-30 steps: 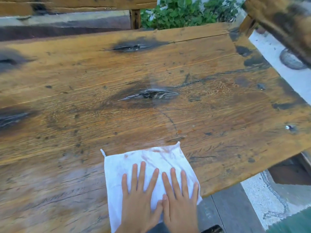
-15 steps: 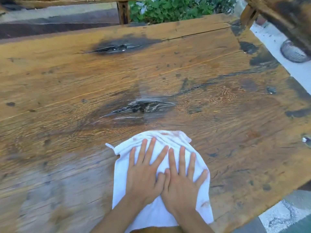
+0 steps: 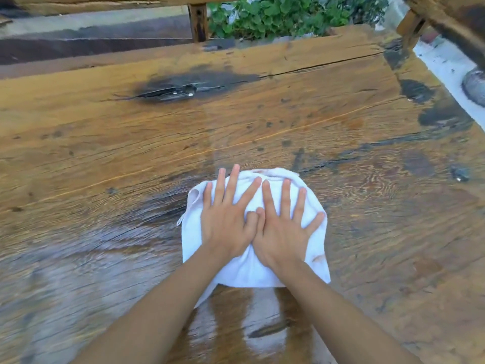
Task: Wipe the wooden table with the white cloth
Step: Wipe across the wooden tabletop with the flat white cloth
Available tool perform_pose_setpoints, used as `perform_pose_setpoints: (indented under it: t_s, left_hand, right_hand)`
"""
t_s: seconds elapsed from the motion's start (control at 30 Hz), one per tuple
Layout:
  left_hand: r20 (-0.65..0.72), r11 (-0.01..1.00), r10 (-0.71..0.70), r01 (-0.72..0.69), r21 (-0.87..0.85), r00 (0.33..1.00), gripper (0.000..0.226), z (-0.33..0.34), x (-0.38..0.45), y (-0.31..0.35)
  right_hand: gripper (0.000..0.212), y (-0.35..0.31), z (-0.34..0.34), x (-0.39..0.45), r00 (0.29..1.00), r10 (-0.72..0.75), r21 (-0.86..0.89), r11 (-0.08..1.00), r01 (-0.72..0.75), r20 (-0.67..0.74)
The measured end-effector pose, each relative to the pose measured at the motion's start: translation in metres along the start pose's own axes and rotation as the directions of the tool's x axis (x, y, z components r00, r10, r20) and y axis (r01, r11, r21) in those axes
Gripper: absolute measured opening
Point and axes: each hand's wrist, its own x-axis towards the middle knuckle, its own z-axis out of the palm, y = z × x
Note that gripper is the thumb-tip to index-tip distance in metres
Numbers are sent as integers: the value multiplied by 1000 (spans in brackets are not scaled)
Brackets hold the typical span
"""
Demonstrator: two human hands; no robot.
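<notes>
- Cloth: the white cloth [image 3: 252, 269] lies bunched near the middle of the wooden table [image 3: 105, 153], having slid away from the near edge over the last second.
- Hands: left hand [image 3: 225, 227] and right hand [image 3: 282, 237] press flat on it, fingers spread apart, thumbs touching.
- Surface: a wet, glossy streak shows nearer than the cloth, so this push likely cleaned that strip; the far dark knot [image 3: 181, 89] remains unwiped.

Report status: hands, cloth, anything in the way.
Left hand and right hand flat, fingers spread, pressing the cloth. Cloth bunched at its far edge on the table. Nothing ahead but a dark knot.
</notes>
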Motion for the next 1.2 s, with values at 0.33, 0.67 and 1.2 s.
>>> perform_pose_setpoints:
  t_s: [0.33, 0.67, 1.2]
  left_hand:
    - [35, 995, 39, -43, 92, 999, 74, -18, 124, -40]
    - [-27, 984, -77, 81, 160, 997, 69, -25, 217, -79]
    - [-71, 921, -185, 198, 335, 980, 66, -53, 346, -139]
  right_hand:
    - [65, -30, -12, 124, 983, -151, -25, 988, 150, -104]
    - [61, -75, -31, 229, 962, -260, -12, 966, 260, -87]
    - [59, -142, -50, 369, 916, -395, -22, 919, 395, -64]
